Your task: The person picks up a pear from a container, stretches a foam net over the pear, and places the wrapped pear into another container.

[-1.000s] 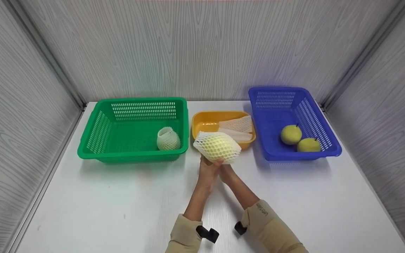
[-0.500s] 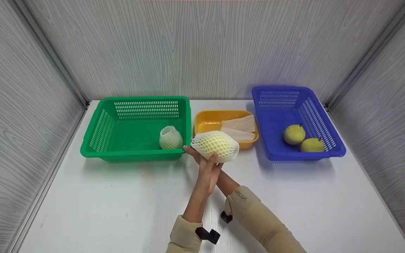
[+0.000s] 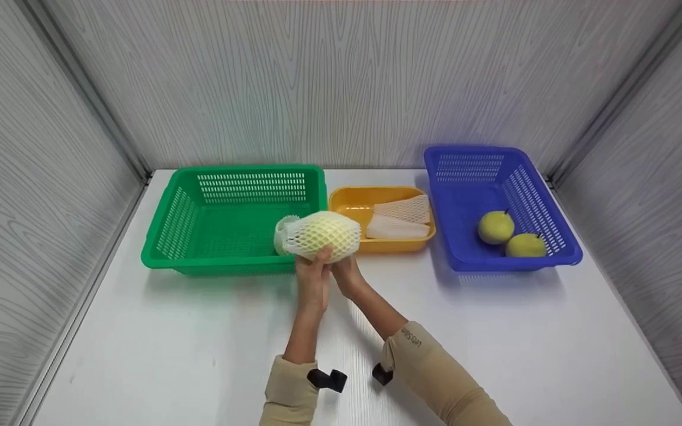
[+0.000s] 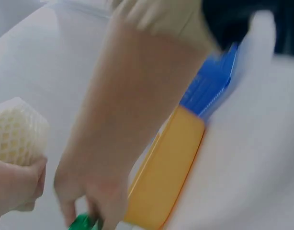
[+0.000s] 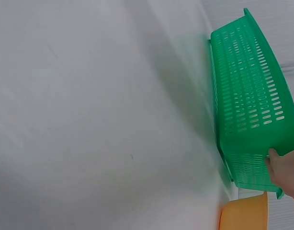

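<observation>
A pear in a white foam net (image 3: 323,235) hangs over the front right corner of the green basket (image 3: 199,260). My left hand (image 3: 312,275) grips it from below, fingers up on the net. The left wrist view shows the netted pear (image 4: 17,136) above the left hand (image 4: 17,187). My right hand (image 3: 347,275) sits just beside and below the pear. In the left wrist view the right hand (image 4: 89,196) has its fingers loose and apart from the net. A second netted pear (image 3: 280,234) lies in the green basket, mostly hidden behind the held one.
A yellow tray (image 3: 347,201) between the baskets holds flat foam nets (image 3: 400,219). The blue basket (image 3: 560,260) on the right holds two bare pears (image 3: 496,227). Grey walls close in the white table (image 3: 199,343) on three sides. The right wrist view shows the green basket's wall (image 5: 252,105).
The netted pear has moved left with both hands, from in front of the yellow tray to over the green basket's front right corner. The right hand has slipped from under it.
</observation>
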